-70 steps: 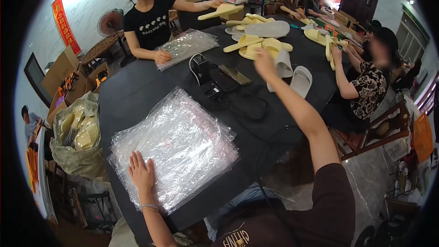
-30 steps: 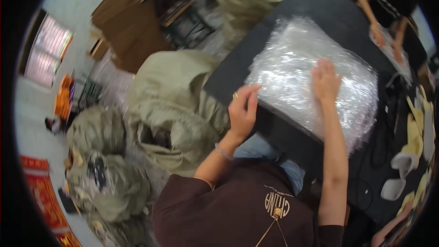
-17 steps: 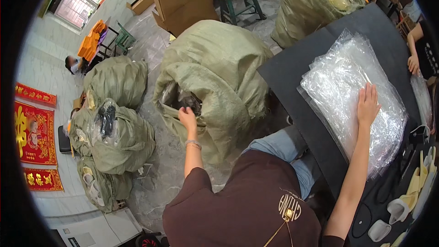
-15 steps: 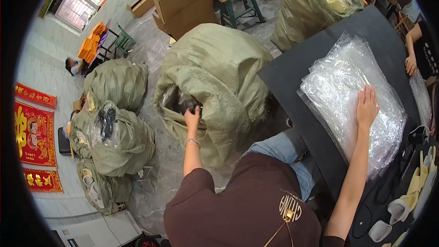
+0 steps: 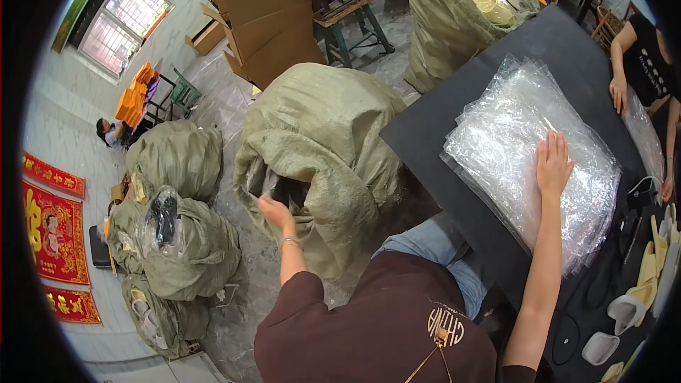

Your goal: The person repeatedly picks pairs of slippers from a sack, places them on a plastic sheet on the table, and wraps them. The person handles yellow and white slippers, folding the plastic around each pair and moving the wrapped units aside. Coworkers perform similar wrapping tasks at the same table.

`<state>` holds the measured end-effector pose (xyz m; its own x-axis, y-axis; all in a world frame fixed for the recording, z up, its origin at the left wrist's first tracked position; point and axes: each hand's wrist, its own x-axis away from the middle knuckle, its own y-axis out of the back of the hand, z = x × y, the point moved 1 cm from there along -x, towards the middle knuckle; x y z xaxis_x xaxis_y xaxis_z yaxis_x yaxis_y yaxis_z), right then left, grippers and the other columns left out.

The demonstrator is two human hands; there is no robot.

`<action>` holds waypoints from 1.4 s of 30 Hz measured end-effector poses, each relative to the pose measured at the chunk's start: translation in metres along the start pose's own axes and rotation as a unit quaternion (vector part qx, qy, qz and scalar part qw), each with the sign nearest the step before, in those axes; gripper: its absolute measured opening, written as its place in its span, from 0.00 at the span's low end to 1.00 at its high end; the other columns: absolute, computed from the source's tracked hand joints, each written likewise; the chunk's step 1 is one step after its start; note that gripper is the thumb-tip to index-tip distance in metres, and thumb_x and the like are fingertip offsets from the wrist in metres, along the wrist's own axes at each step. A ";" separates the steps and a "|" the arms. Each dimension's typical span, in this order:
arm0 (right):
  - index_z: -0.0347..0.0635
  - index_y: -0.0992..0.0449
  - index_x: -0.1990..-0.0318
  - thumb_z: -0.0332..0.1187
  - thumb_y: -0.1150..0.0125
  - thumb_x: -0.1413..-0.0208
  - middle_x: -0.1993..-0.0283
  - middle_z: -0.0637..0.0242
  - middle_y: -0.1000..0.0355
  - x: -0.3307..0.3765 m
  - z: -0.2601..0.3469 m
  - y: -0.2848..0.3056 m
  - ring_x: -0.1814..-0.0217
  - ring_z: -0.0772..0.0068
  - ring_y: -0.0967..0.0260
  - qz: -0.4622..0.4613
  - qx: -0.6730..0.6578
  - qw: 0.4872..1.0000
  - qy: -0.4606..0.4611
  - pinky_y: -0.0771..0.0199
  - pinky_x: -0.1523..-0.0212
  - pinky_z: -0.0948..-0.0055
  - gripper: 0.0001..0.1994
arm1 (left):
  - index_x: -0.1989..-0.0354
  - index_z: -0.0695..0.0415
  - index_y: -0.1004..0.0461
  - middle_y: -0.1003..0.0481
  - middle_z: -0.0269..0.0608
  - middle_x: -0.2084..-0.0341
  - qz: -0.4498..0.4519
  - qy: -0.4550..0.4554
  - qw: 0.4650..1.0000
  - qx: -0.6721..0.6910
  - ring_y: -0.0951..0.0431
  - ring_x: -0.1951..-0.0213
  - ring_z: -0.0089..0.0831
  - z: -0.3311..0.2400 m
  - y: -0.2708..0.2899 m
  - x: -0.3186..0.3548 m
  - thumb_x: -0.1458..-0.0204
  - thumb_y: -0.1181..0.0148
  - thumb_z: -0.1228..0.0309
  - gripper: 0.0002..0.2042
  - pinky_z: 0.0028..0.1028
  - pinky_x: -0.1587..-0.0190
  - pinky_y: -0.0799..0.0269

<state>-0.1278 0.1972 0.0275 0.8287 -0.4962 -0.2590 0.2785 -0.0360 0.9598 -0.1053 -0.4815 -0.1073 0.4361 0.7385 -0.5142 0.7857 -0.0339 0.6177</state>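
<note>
On the black bench (image 5: 567, 57), the right hand (image 5: 553, 164) lies flat, fingers spread, on stacked clear plastic bags (image 5: 525, 149). The left hand (image 5: 273, 211), loosely curled, reaches into an open green woven sack (image 5: 326, 135) on the grey tiled floor (image 5: 234, 99).

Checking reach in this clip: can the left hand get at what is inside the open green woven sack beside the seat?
Probably yes. The left hand is already at the mouth of the green woven sack, which gapes toward it with nothing across it. The dark contents are too shadowed to identify.
</note>
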 end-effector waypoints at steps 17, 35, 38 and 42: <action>0.56 0.42 0.33 0.52 0.66 0.37 0.26 0.67 0.56 0.004 0.006 0.016 0.24 0.67 0.62 0.027 -0.054 0.998 -0.033 0.71 0.28 0.48 0.27 | 0.60 0.66 0.30 0.27 0.52 0.66 -0.186 -0.207 0.961 0.001 0.26 0.66 0.50 -0.116 0.113 -0.012 0.37 0.59 0.73 0.10 0.37 0.64 0.29; 0.54 0.45 0.33 0.50 0.68 0.36 0.26 0.65 0.56 0.010 0.009 0.032 0.24 0.67 0.62 0.028 -0.085 0.996 -0.027 0.72 0.28 0.49 0.26 | 0.70 0.68 0.38 0.30 0.71 0.55 0.082 -0.604 0.498 0.617 0.27 0.51 0.60 -0.502 0.125 0.101 0.53 0.44 0.79 0.08 0.50 0.50 0.25; 0.52 0.45 0.33 0.45 0.65 0.36 0.27 0.63 0.54 0.017 0.004 0.042 0.25 0.64 0.59 0.046 -0.084 0.995 -0.002 0.71 0.29 0.47 0.25 | 0.72 0.59 0.30 0.24 0.52 0.61 0.160 -0.701 0.433 0.544 0.22 0.53 0.41 -0.517 0.113 0.184 0.57 0.42 0.77 0.04 0.31 0.63 0.23; 0.48 0.42 0.35 0.40 0.61 0.37 0.30 0.59 0.51 0.018 -0.010 0.041 0.27 0.60 0.57 0.025 -0.106 0.994 0.009 0.66 0.30 0.52 0.23 | 0.64 0.54 0.25 0.24 0.36 0.66 0.246 -0.780 0.377 0.435 0.22 0.55 0.37 -0.489 0.082 0.260 0.55 0.41 0.73 0.09 0.29 0.63 0.25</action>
<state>-0.0966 0.1954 0.0610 0.8515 -0.4780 -0.2155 0.3313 0.1719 0.9278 -0.1421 0.0368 0.1009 -0.1815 -0.7729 -0.6079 -0.0075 -0.6171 0.7868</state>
